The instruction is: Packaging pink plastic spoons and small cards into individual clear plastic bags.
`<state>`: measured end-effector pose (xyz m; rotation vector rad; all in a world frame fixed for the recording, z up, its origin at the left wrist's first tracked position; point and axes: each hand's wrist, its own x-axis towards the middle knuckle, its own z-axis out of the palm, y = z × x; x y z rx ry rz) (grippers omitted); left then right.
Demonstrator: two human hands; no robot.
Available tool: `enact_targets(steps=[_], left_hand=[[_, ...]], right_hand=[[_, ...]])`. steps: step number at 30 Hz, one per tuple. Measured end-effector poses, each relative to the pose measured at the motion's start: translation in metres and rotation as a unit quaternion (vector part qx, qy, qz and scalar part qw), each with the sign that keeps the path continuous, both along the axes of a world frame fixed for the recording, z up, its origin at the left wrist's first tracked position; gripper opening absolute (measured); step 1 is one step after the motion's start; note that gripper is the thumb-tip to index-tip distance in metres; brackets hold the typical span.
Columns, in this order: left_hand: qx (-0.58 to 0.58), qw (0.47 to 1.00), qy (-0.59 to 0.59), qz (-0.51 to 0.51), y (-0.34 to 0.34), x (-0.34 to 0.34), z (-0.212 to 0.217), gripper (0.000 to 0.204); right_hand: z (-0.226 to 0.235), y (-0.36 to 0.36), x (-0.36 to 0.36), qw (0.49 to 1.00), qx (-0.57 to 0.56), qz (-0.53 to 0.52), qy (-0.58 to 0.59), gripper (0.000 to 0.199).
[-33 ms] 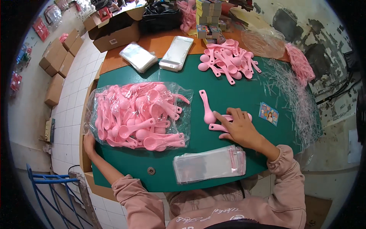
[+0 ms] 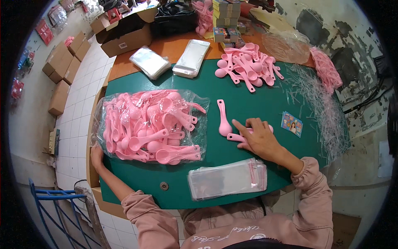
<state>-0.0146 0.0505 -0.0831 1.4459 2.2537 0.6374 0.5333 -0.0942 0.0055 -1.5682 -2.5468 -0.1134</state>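
My right hand (image 2: 262, 140) is over a pink spoon (image 2: 236, 137), thumb and fingers closed around it, index finger stretched to the left. Part of another pink piece shows past the fingers; whether it is a second spoon is hidden. Just left of this hand lies a loose pink spoon (image 2: 224, 118), bowl toward me. My left hand (image 2: 97, 157) rests at the table's left edge, beside a clear plastic bag (image 2: 203, 103) full of pink spoons (image 2: 149, 135); its fingers are mostly hidden. Clear plastic sleeves (image 2: 226, 180) lie stacked near my body.
A heap of pink spoons (image 2: 251, 66) lies at the far right. Two stacks of clear sleeves (image 2: 150, 62) are at the back. Picture cards (image 2: 292, 124) lie right of my hand, near shredded plastic (image 2: 321, 112). A metal ring (image 2: 164, 186) sits near the front edge. An open carton (image 2: 126, 39) stands back left.
My right thumb has drawn in toward the fingers around the spoon. The loose spoon beside it has shifted slightly toward me. My left hand has stayed in place.
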Motion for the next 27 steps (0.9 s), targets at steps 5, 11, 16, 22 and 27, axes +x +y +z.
enact_targets(steps=[5,11,16,22,27], left_hand=[[-0.025,0.999,-0.003,0.035,0.011,-0.029,-0.033,0.055],[-0.029,0.998,0.013,0.048,0.011,-0.057,-0.036,0.053],[-0.046,0.998,0.028,0.032,0.011,-0.014,-0.015,0.052],[-0.034,0.997,-0.006,0.063,0.008,-0.028,-0.025,0.050],[0.096,0.977,-0.065,0.177,0.009,-0.022,-0.005,0.050]], right_hand=[[-0.017,0.004,0.001,0.979,-0.130,-0.055,0.148,0.056],[-0.002,0.051,0.013,0.961,-0.135,0.043,0.238,0.037],[0.008,0.090,-0.001,0.973,-0.137,0.083,0.167,0.029],[0.000,0.118,0.005,0.982,-0.153,0.113,-0.011,0.025],[0.037,0.187,0.068,0.997,0.000,-0.062,0.054,0.028]])
